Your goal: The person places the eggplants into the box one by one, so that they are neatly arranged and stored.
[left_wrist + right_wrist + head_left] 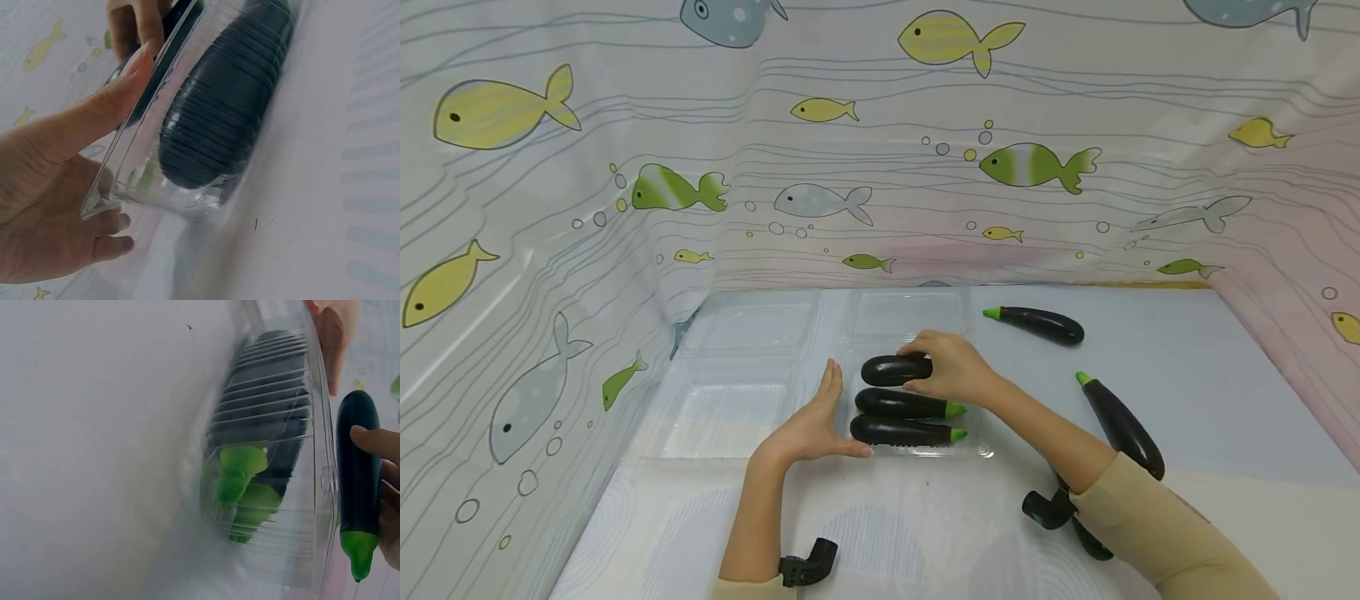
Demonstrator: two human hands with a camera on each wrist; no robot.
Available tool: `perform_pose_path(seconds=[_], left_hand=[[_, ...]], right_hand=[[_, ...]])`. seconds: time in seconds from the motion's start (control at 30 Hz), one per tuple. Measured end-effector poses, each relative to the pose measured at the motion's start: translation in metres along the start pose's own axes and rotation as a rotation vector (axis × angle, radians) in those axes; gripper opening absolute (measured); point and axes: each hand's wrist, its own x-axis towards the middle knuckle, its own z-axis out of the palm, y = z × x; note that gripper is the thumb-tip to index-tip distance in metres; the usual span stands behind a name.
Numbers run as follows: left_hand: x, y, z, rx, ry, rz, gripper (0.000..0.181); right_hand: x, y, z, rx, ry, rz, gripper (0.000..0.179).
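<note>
In the head view my right hand (951, 367) grips a toy eggplant (887, 370) by its green-tipped end, above a clear plastic box (985, 417). The right wrist view shows this eggplant (358, 462) pinched outside the near wall, over the rim. Two more eggplants (898, 403) (898, 430) lie side by side in the box, their green tips to the right. My left hand (805, 429) spreads around the box's left front corner, fingers straight. Its thumb (103, 103) rests along the rim in the left wrist view.
A second clear box (730, 417) with its lid folded back stands at the left. Loose eggplants lie to the right: one at the back (1041, 325), one (1123, 425) beside my right forearm, and one (1093, 542) partly hidden under the sleeve. A fish-print curtain hangs behind.
</note>
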Motion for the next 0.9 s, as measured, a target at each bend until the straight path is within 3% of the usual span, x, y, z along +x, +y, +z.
perform_pose_path(seconds=[0.33, 0.77, 0.9], left_hand=[[0.001, -0.003, 0.000, 0.009, 0.007, 0.011, 0.136], [0.002, -0.003, 0.001, -0.002, 0.000, -0.003, 0.139], [0.003, -0.004, 0.001, -0.002, 0.001, -0.001, 0.139]], right_hand=[[0.012, -0.003, 0.019, 0.011, -0.144, 0.103, 0.049], [0.011, 0.002, 0.034, 0.013, -0.144, 0.225, 0.040], [0.007, 0.005, 0.034, 0.034, -0.143, 0.230, 0.040]])
